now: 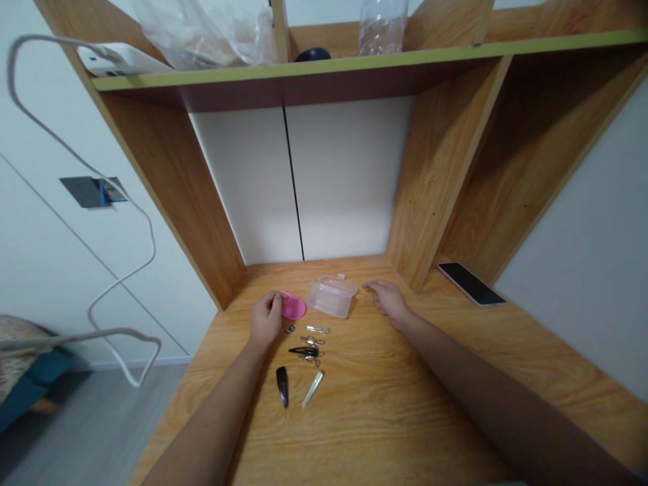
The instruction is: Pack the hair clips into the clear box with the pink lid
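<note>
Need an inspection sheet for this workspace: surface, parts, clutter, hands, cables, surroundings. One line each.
Surface: wood-grain desktop; damage, nothing seen.
Job's things: pink oval piece; clear plastic box; black clip among small metallic items, too small to identify; dark clip and pale clip nearer the camera.
Clutter: phone far right; bottle and plastic bag on the upper shelf.
Hands: left hand grips the pink oval piece; right hand beside the box, nothing seen in it.
Cables: white cable looping at left.
Surroundings: pale walls, wall socket at left.
</note>
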Motion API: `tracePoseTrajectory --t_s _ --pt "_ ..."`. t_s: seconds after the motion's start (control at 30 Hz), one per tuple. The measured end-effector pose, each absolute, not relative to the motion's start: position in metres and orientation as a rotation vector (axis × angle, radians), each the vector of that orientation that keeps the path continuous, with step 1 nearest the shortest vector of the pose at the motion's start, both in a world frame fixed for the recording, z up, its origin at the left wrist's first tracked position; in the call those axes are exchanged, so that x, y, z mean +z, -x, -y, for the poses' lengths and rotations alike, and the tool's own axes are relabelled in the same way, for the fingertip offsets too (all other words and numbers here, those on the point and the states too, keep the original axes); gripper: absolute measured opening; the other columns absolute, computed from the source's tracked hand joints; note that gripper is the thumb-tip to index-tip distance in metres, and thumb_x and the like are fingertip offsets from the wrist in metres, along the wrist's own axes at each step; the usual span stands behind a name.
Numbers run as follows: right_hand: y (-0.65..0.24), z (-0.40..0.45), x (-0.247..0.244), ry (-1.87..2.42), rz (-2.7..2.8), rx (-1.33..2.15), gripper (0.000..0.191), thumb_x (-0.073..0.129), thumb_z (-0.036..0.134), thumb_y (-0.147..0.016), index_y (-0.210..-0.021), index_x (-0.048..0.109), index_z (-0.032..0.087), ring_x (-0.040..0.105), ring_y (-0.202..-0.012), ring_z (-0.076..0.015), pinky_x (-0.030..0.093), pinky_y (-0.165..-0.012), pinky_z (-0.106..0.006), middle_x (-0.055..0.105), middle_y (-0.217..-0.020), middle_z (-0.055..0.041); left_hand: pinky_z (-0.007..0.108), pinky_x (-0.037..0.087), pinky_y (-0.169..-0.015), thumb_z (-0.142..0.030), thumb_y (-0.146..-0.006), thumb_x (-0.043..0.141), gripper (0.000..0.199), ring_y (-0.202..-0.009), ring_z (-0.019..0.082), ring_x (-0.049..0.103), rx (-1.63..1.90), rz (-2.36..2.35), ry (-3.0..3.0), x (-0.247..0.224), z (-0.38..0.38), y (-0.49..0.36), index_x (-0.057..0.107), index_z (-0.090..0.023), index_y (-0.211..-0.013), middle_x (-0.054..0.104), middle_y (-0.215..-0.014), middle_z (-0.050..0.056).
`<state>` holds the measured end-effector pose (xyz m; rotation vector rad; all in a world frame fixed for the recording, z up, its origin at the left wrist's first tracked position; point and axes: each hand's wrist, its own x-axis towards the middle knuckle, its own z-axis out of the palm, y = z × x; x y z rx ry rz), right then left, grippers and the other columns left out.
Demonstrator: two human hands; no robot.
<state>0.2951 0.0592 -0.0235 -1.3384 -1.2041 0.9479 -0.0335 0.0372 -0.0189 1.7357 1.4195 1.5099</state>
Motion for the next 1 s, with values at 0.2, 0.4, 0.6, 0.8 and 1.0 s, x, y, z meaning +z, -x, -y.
tracePoseTrajectory --t_s 0.2,0.4,0.6,0.8,1.0 --pt "-0.308 -0.047 -0.016 1.247 1.193 1.035 0.039 0.055 0.057 -0.082 -0.092 0.061 0.019 0.02 -0.034 -0.008 0.016 -0.036 -0.023 0.028 -0.047 0.0128 0.029 0.045 -0.07 -0.041 -0.094 0.049 0.035 -0.074 0.02 0.062 1.506 -1.385 -1.695 -0.019 -0.036 0.03 0.071 -0.017 -0.081 0.068 -0.074 0.004" --pt "-0.296 -0.033 -0.023 1.217 1.39 0.91 0.033 0.066 0.054 -0.079 -0.084 0.069 0.021 0.054 -0.058 -0.0164 0.041 -0.054 -0.027 0.061 -0.063 0.0002 0.028 0.043 -0.066 -0.038 -0.092 0.052 0.032 -0.069 0.02 0.06 1.515 -1.345 -1.684 -0.021 -0.038 0.028 0.072 -0.017 -0.078 0.068 -0.07 0.004" --pt "-0.285 -0.023 -0.023 1.334 1.983 0.525 0.031 0.048 0.041 -0.096 -0.084 0.069 0.021 0.047 -0.054 -0.014 0.033 -0.055 -0.026 0.054 -0.059 0.0033 0.027 0.04 -0.063 -0.037 -0.089 0.055 0.031 -0.065 0.02 0.059 1.366 -1.342 -1.775 -0.02 -0.036 0.026 0.072 -0.018 -0.072 0.067 -0.067 0.004" --pt "-0.288 -0.023 -0.023 1.344 2.004 0.542 0.031 0.049 0.039 -0.096 -0.082 0.068 0.019 0.044 -0.053 -0.013 0.031 -0.055 -0.025 0.051 -0.057 0.0048 0.027 0.037 -0.061 -0.032 -0.089 0.053 0.028 -0.062 0.019 0.058 1.172 -1.438 -1.963 -0.019 -0.035 0.026 0.074 -0.018 -0.077 0.068 -0.067 0.004" --pt "-0.289 -0.024 -0.026 1.378 2.014 0.564 0.03 0.05 0.039 -0.096 -0.084 0.07 0.02 0.044 -0.05 -0.0126 0.032 -0.054 -0.024 0.049 -0.055 0.0058 0.028 0.037 -0.066 -0.03 -0.085 0.059 0.022 -0.066 0.02 0.059 1.174 -1.398 -1.983 -0.017 -0.033 0.023 0.076 -0.02 -0.078 0.071 -0.071 0.006"
